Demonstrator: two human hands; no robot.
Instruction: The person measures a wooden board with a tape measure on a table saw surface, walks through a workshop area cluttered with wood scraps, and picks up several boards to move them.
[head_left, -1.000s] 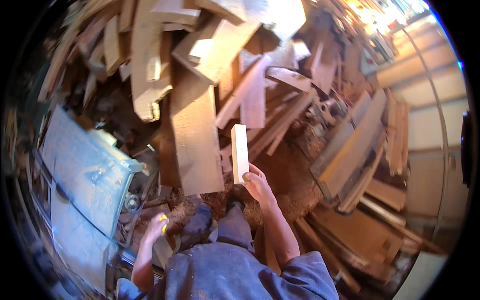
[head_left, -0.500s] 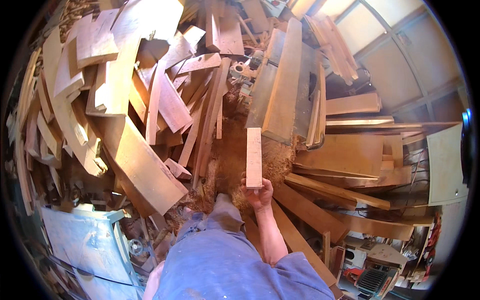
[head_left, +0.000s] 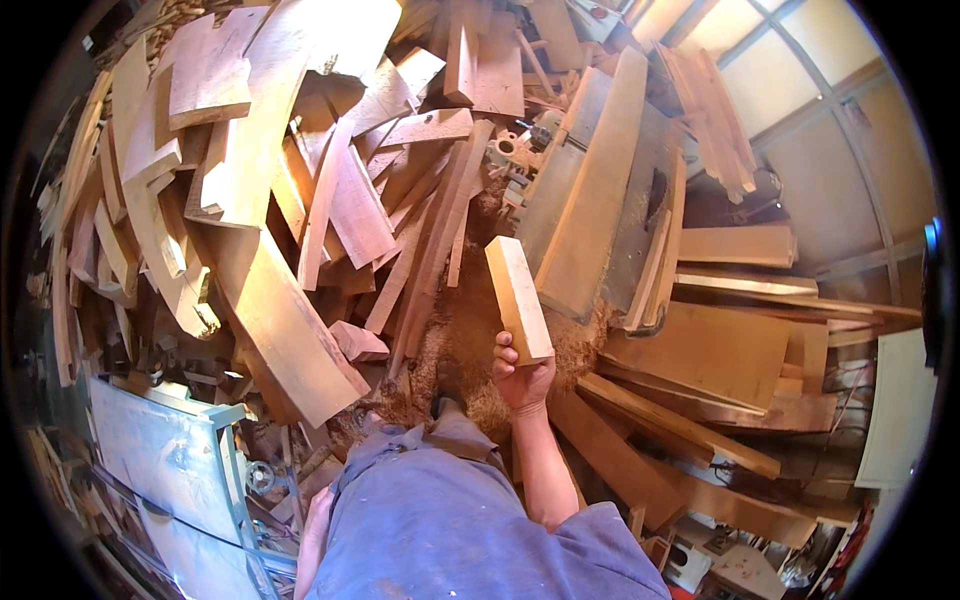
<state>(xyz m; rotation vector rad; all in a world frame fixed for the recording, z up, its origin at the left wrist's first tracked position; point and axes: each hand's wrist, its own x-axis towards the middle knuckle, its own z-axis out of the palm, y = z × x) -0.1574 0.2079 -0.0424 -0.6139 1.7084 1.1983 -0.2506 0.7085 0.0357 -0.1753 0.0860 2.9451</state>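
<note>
My right hand [head_left: 522, 376] is closed around the lower end of a short squared wooden block [head_left: 518, 298]. The block is pale and held up in front of my body, tilted so that its top and one side face show. My left arm hangs by my hip, with part of my left hand [head_left: 317, 508] showing; its fingers are hidden. Just beyond the block lies a long grey machine table [head_left: 553, 195] with a long wooden beam [head_left: 590, 185] along it.
Sawdust and shavings [head_left: 462, 310] cover the floor ahead. Stacked boards [head_left: 290, 325] crowd the left, and more planks [head_left: 700, 355] lie fanned at the right. A pale blue machine table [head_left: 155, 440] stands at lower left. Paned windows [head_left: 800, 120] are at upper right.
The block has tipped and turned, its top leaning left and a side face now showing. My view has shifted slightly, and more of my left arm shows.
</note>
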